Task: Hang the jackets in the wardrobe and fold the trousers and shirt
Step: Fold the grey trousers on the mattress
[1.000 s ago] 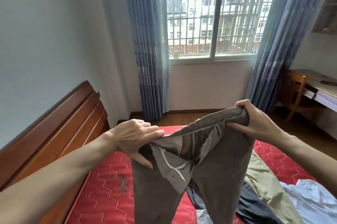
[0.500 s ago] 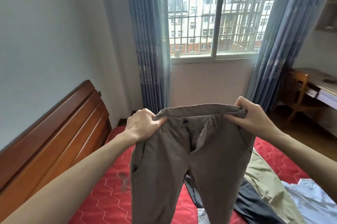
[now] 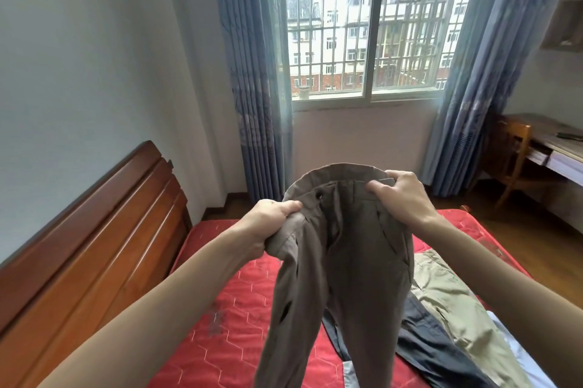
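Early in the task, by the look of it: brown trousers (image 3: 344, 261) held up in the air above the red bed (image 3: 220, 340), waistband on top, legs hanging straight down, no fold made yet. Left hand (image 3: 268, 223) curled round the left end of the waistband, a bunch of cloth gripped in the fist. Right hand (image 3: 400, 198) clamped on the right end, thumb in front, fingers curled over the top edge. Waistband bowed into an open loop between the two hands, button side facing the camera. Still lying loose and unfolded on the bed, behind and to the right of the legs: an olive garment (image 3: 451, 299), a dark navy one (image 3: 435, 349) partly under it, and something pale blue (image 3: 517, 353) at the right edge, perhaps the shirt. Which of these are jackets, hard to tell. No wardrobe in view, nothing seen hung, nothing seen folded; so nearly all of the job apparently left. Against the frame half a second back: hands drawn closer together, waistband no longer stretched flat but gathered and rounded, left hand dropped lower than the right with more cloth bunched in it, the two trouser legs brought nearer each other, likely the start of laying leg on leg.
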The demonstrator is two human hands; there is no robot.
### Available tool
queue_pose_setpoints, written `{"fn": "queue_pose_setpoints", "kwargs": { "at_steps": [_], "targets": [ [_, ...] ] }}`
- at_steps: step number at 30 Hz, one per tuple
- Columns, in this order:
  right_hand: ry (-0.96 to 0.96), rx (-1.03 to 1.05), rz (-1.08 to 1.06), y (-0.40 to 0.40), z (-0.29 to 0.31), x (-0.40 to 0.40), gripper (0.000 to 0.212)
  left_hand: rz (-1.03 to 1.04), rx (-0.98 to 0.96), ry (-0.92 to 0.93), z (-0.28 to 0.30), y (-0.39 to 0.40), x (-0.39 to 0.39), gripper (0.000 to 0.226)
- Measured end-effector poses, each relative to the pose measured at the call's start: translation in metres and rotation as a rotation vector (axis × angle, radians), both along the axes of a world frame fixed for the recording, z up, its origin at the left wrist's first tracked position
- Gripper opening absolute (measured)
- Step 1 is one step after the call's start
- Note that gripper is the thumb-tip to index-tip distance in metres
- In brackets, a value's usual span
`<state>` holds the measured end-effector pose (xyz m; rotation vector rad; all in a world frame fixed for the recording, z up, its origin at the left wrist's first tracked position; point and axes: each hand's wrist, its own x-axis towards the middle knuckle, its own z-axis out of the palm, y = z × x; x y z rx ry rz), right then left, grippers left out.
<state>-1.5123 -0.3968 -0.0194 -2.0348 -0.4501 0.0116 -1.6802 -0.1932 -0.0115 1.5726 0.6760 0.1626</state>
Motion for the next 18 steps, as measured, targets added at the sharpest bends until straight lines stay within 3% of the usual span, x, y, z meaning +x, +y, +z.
{"fn": "queue_pose_setpoints", "kwargs": {
  "at_steps": [8,10,14,18],
  "targets": [
    [0.031,0.273,0.251,0.03,-0.021,-0.084,0.032,0.055,-0.195,-0.196,-0.007,-0.04,0.007,0.02],
    [0.029,0.342,0.295,0.03,-0.026,-0.101,0.037,0.049,-0.159,-0.208,-0.005,-0.044,0.007,0.022],
    [-0.004,0.456,0.343,0.024,-0.024,-0.114,0.026,0.044,-0.075,-0.21,0.002,-0.043,0.003,0.019],
    [-0.007,0.567,0.458,0.022,-0.018,-0.121,0.018,0.024,-0.148,-0.217,0.016,-0.045,-0.006,0.02]
  ]
}}
